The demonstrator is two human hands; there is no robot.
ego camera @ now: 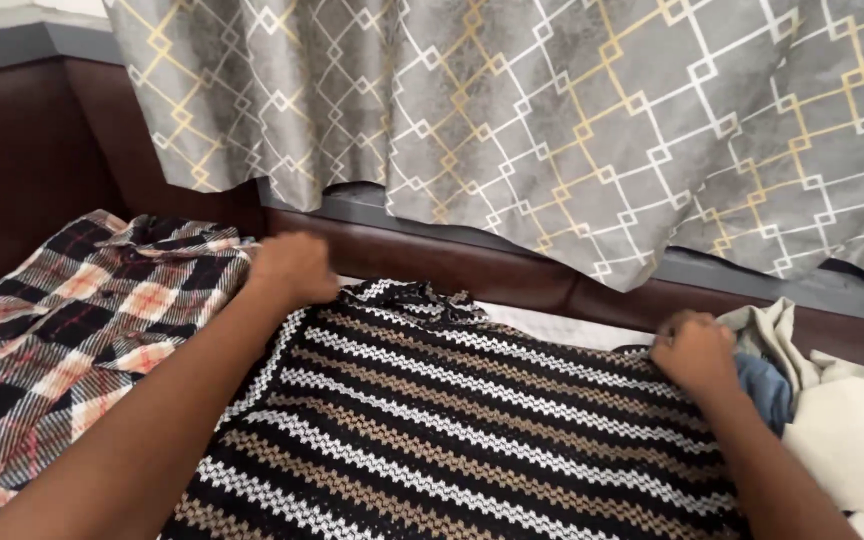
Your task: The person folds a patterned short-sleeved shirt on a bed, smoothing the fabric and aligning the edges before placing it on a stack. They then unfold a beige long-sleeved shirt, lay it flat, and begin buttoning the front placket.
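Below the patterned curtain (572,130), a black zigzag-striped knit garment (452,430) lay spread between both hands. The left hand (292,268) gripped its upper left edge beside a plaid shirt (72,330); the right hand (694,352) pinched its right edge near cream cloth (842,420).

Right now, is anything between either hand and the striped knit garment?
Nothing visible. The left hand and right hand both rest directly on the top edge of the striped knit garment.

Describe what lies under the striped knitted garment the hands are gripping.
A strip of white surface shows past the striped knitted garment at its top edge. Everything directly beneath is covered. The left hand and right hand grip its corners.
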